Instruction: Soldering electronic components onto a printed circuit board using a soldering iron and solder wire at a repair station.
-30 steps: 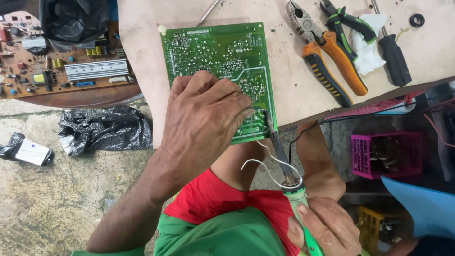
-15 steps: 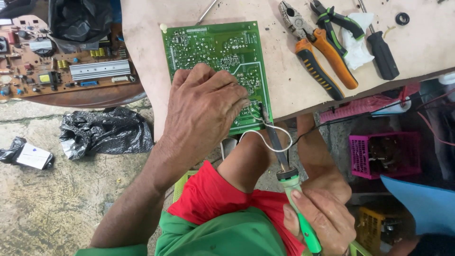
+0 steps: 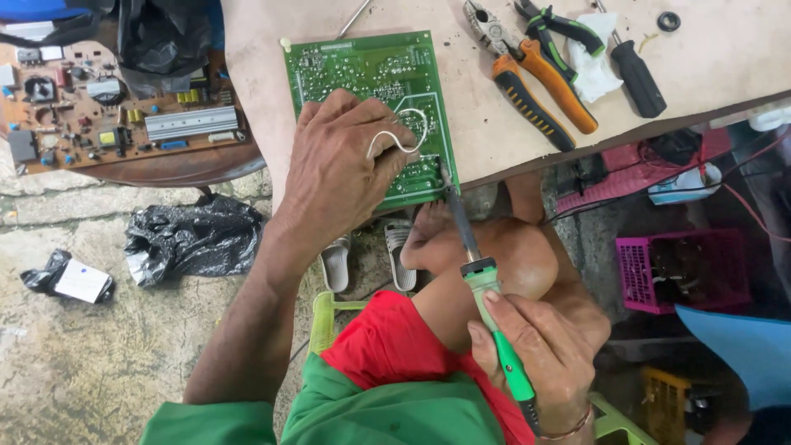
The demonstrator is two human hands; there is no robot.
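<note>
The fingers [image 3: 375, 152] of the left hand [image 3: 342, 169] are pinched together on a thin loop of silvery solder wire [image 3: 404, 136], and the palm presses the green printed circuit board [image 3: 367, 70] flat on the pale wooden tabletop [image 3: 717, 58]. The right hand [image 3: 535, 346] has its fingers wrapped shut around the green plastic handle of a soldering iron [image 3: 486, 292], whose dark metal tip touches the board at its lower right corner, just below the wire loop.

The step in hand looks like soldering a joint near that corner. The next move seems to call for feeding the wire end to the tip while the left hand keeps the board from sliding.

Counted: one green board under the hand and one brown circuit board [image 3: 107, 107] left of it; two pliers right of the green board, one orange-handled [image 3: 527, 70], one green-handled [image 3: 560, 25]; one black-handled screwdriver [image 3: 638, 74] beyond them.
</note>
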